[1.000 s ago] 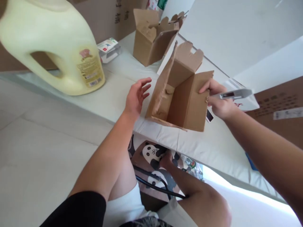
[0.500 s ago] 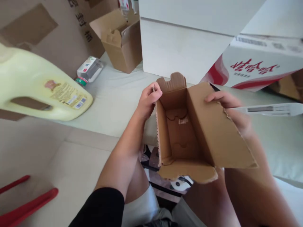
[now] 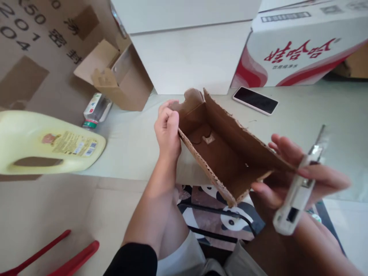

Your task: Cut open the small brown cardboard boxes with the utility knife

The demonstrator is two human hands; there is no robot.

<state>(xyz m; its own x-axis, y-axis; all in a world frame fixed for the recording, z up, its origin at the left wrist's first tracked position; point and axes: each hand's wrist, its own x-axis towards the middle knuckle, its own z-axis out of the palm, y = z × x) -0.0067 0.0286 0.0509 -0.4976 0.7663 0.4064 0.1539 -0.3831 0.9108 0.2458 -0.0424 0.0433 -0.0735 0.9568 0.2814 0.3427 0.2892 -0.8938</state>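
An open cardboard box (image 3: 224, 153) with rough cut edges is held up over my lap, its inside facing me. My left hand (image 3: 169, 128) pinches the box's upper left corner, thumb on the near side. At the right, my right hand (image 3: 299, 172) grips the box's right end between thumb and fingers. The same hand also holds a white utility knife (image 3: 297, 195), its blade pointing up and away from the box. Part of the right palm is hidden behind the knife.
Behind the box are a phone (image 3: 255, 100), a white box (image 3: 186, 57) and a red-and-white carton (image 3: 299, 53). To the left stand a small open carton (image 3: 129, 78), a clear bottle (image 3: 97, 109) and a yellow jug (image 3: 51, 142). Red handles (image 3: 77, 260) are at lower left.
The box has turned and tilted, and its long right flap no longer sticks out to the side. My right hand has moved down along it, the knife now upright. The phone has come into full view.
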